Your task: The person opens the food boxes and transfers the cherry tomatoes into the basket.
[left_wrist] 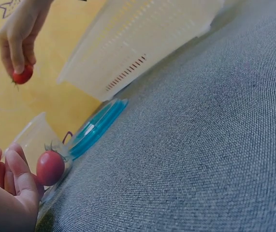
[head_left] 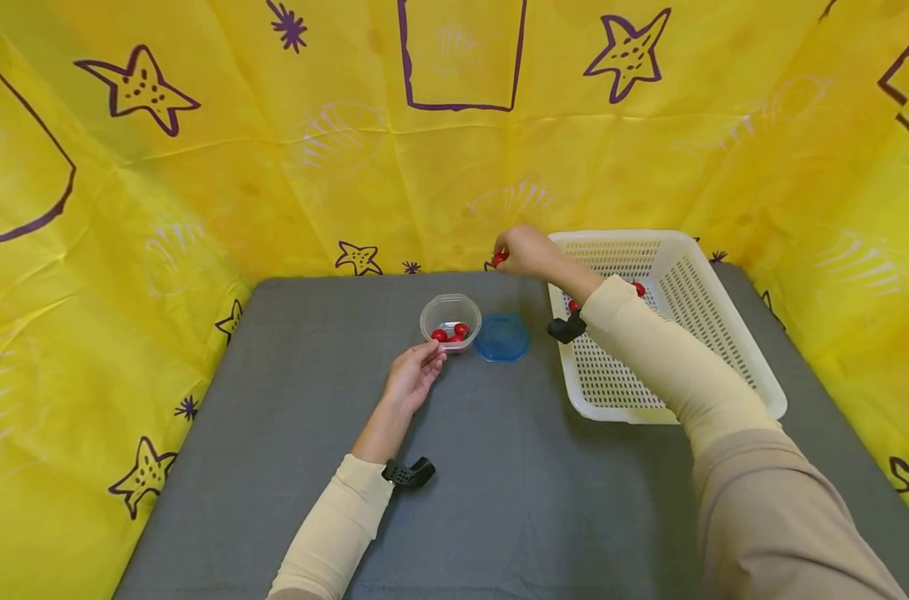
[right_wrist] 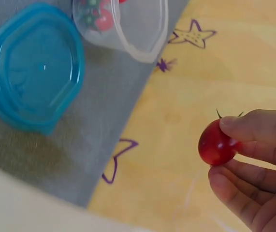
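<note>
My right hand (head_left: 527, 252) pinches a cherry tomato (right_wrist: 217, 143) between thumb and fingers, raised beyond the basket's left far corner. Green sepals show on the tomato's top in the right wrist view. With thumb and fingertips, my left hand (head_left: 415, 375) holds the near rim of a small clear plastic container (head_left: 451, 310). Several cherry tomatoes (head_left: 461, 330) lie inside it; one tomato (left_wrist: 50, 167) shows large beside the left fingers in the left wrist view. Just right of the container, a blue translucent lid (head_left: 502, 337) lies flat on the table.
A white perforated plastic basket (head_left: 731, 333) stands on the right of the grey cloth-covered table (head_left: 484, 500). Red tomatoes (head_left: 638, 288) show in it, partly hidden by my right forearm. A yellow patterned curtain (head_left: 454, 192) closes off the back and sides.
</note>
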`<control>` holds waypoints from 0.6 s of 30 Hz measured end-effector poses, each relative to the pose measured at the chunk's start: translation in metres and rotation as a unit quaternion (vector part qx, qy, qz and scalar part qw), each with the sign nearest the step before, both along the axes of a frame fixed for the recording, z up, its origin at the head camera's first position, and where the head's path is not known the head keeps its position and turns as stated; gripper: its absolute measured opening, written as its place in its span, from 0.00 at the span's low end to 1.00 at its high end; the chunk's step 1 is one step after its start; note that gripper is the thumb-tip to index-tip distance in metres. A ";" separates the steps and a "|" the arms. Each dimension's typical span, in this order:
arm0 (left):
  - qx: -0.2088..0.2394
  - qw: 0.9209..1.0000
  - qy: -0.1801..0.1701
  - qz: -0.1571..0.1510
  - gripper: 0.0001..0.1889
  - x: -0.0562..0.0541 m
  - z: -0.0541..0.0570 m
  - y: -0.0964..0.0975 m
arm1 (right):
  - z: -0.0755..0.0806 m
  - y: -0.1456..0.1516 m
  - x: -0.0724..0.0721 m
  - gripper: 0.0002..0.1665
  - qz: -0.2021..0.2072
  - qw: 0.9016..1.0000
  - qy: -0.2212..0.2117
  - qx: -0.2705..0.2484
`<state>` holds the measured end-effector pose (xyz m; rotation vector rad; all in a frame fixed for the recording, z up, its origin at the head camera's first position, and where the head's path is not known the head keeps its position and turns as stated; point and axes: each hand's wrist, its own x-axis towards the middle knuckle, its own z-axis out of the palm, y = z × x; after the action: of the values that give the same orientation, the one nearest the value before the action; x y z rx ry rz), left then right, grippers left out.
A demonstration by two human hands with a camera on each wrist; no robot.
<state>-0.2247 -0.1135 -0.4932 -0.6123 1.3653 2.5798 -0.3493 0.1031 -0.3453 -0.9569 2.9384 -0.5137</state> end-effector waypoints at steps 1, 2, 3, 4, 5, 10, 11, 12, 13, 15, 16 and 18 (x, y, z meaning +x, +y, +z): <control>0.000 1.000 0.000 0.001 0.09 0.000 0.000 0.000 | 0.001 0.004 -0.001 0.10 -0.007 1.000 -0.002 0.000; 0.001 1.000 0.000 0.001 0.09 0.000 0.000 0.000 | 0.002 0.007 -0.001 0.11 -0.013 1.000 -0.007 0.001; 0.002 1.000 0.000 0.003 0.10 0.000 0.000 0.001 | 0.003 0.011 -0.002 0.12 -0.018 1.000 -0.010 0.002; 0.003 1.000 -0.001 0.004 0.10 0.000 0.001 0.001 | 0.004 0.014 -0.003 0.13 -0.024 1.000 -0.013 0.003; 0.004 1.000 -0.002 0.005 0.10 0.000 0.001 0.001 | 0.005 0.018 -0.004 0.14 -0.029 0.999 -0.018 0.002; 0.006 1.000 -0.005 0.008 0.09 0.001 0.000 0.000 | 0.007 0.035 -0.006 0.16 -0.055 0.997 -0.045 -0.010; 0.005 1.000 -0.005 0.007 0.09 0.001 0.000 0.000 | 0.008 0.039 -0.006 0.17 -0.061 0.997 -0.051 -0.013; 0.005 1.000 -0.005 0.007 0.09 0.001 0.000 0.000 | 0.008 0.043 -0.006 0.17 -0.067 0.996 -0.054 -0.013; 0.003 1.000 -0.006 0.007 0.09 0.001 0.001 0.000 | 0.008 0.047 -0.007 0.18 -0.072 0.996 -0.056 -0.013; -0.001 1.000 -0.006 0.006 0.08 0.001 0.001 0.000 | 0.008 0.056 -0.007 0.18 -0.080 0.995 -0.060 -0.011; -0.002 1.000 -0.007 0.006 0.08 0.001 0.001 0.000 | 0.007 0.060 -0.007 0.19 -0.085 0.994 -0.060 -0.009; -0.005 1.000 -0.011 0.007 0.07 0.002 0.001 0.000 | 0.007 0.069 -0.008 0.19 -0.093 0.994 -0.062 -0.007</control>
<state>-0.2232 -0.1136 -0.4919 -0.6505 1.3719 2.5711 -0.3569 0.1716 -0.3384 -0.6299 2.9295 -0.5769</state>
